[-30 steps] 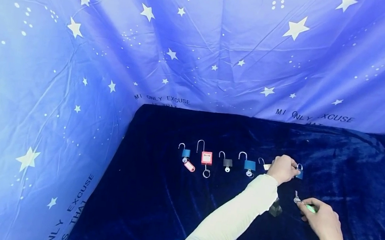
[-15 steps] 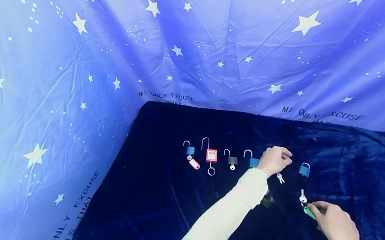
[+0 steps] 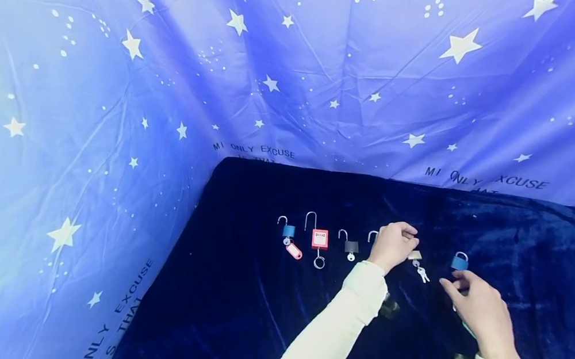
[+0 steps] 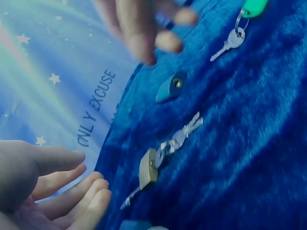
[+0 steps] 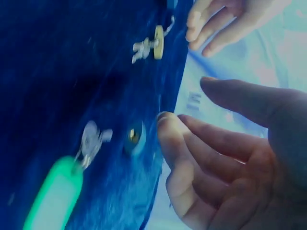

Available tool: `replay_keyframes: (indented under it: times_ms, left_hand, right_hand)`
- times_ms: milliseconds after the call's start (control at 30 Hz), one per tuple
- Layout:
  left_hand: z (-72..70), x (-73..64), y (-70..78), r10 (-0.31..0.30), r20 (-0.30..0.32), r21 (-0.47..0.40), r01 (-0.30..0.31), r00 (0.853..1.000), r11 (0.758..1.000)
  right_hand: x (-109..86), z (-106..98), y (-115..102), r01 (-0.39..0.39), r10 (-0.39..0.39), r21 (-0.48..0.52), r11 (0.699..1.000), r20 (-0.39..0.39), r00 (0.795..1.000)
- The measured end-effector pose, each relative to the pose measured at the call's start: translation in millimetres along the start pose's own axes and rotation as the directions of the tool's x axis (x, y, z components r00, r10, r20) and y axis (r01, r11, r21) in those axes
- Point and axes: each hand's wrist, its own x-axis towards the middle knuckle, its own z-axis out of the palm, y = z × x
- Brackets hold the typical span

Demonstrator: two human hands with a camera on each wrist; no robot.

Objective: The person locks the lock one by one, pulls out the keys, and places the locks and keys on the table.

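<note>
A blue padlock (image 3: 459, 264) lies on the dark blue velvet cloth with its keyhole facing me. My right hand (image 3: 485, 314) hovers just in front of it, thumb and fingers apart with nothing between them. Close by on the cloth is a key (image 4: 230, 44) on a ring with a green tag (image 5: 56, 194), mostly hidden under the right hand in the head view. To the left, my left hand (image 3: 394, 249) is held over the row, fingers loosely extended and holding nothing. Beside it lies a brass padlock (image 3: 415, 255) with its shackle up and several keys (image 3: 423, 274) at its keyhole.
Further left lie unlocked padlocks: a dark grey one (image 3: 351, 247), a red one (image 3: 320, 239) with a key ring, and a small blue one (image 3: 289, 231) with a red tag (image 3: 294, 251). Another blue padlock is mostly behind the left hand. A starry curtain (image 3: 335, 120) hangs around the cloth.
My left hand has let go of the blue padlock and moved left, uncovering the brass one. My right hand has released the green-tagged key and moved forward to the blue padlock.
</note>
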Motion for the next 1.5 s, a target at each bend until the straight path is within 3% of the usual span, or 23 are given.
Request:
replay_keyframes:
  times_ms: [100, 367, 567, 733, 1000, 1233, 1500]
  left_hand:
    - [-1.4, -1.8, -5.3, -0.011, -0.007, -0.038, 0.011, 1.0, 0.999]
    - [0.8, -4.7, -14.0, -0.045, 0.022, -0.009, 0.045, 0.999, 0.999]
    - [1.1, -9.6, -14.0, -0.056, 0.025, 0.066, 0.054, 0.998, 0.996]
    - [0.2, -11.1, -15.4, -0.016, 0.041, 0.132, 0.011, 0.999, 0.991]
    - [1.7, -15.2, -16.6, 0.05, 0.083, 0.202, -0.066, 0.995, 0.977]
    - [2.3, -14.6, -18.9, 0.065, 0.083, 0.16, -0.078, 0.994, 0.984]
    - [-0.9, -10.2, -23.4, 0.055, 0.096, 0.112, -0.065, 0.994, 0.992]
  right_hand:
    - [11.2, 9.7, -5.2, 0.029, -0.029, 0.023, 0.999, 0.007, 1.0]
    - [35.2, 33.0, -10.3, 0.087, -0.088, 0.007, 0.996, 0.039, 0.995]
    - [42.2, 43.7, -12.0, 0.095, -0.096, 0.013, 0.995, 0.051, 0.994]
    - [44.3, 49.0, -14.2, 0.102, -0.103, 0.025, 0.994, 0.008, 0.995]
    - [46.6, 54.1, -18.0, 0.016, -0.016, 0.028, 0.999, -0.003, 1.0]
    - [49.2, 54.4, -18.6, -0.066, 0.062, 0.083, 0.994, 0.046, 0.997]
    - [53.9, 55.1, -18.2, -0.085, 0.074, 0.115, 0.99, 0.099, 0.992]
